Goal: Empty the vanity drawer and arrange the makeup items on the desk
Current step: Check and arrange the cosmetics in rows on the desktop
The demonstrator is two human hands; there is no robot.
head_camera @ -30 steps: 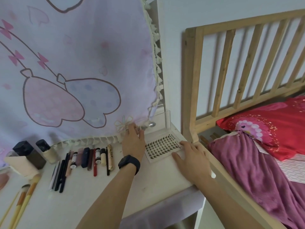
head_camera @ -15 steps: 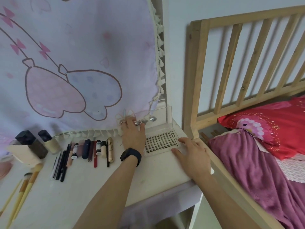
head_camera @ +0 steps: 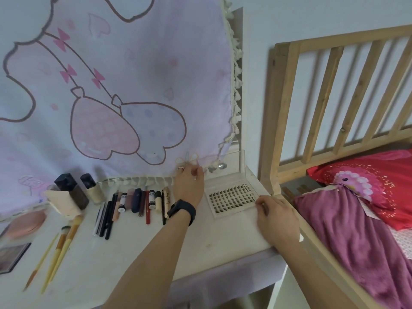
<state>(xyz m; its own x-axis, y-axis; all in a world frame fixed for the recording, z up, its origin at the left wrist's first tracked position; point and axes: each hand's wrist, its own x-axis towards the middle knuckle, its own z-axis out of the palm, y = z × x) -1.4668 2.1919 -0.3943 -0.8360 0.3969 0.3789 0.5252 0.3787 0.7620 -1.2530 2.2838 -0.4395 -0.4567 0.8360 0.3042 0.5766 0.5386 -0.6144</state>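
On the white desk, far to the left of the lash box, a dark palette lies at the desk's left edge with a blurred pink puff behind it. Nearer the lash box lie three long brushes, side by side with their heads towards the wall. Behind the brushes stands a cream carton, touching two dark-capped bottles.

Left of the lash box, a row of pencils and tubes lies in a neat line, all pointing away from the person. Behind it, a pink printed cloth hangs down to the desk, fringe along its hem.

The left hand, with a black watch on its wrist, reaches just left of the lash box to the cloth's hem. Its fingers are bent beside a small bow. Whether they pinch anything I cannot tell.

The lash box lies open at the desk's back right corner, its clear lid standing upright and rows of dark lashes showing.

The right hand rests at the box's near right corner, bent fingertips touching its edge. Whether it grips or only touches I cannot tell.

Right of the lash box stand a wooden bed frame, a red pillow and a purple blanket.
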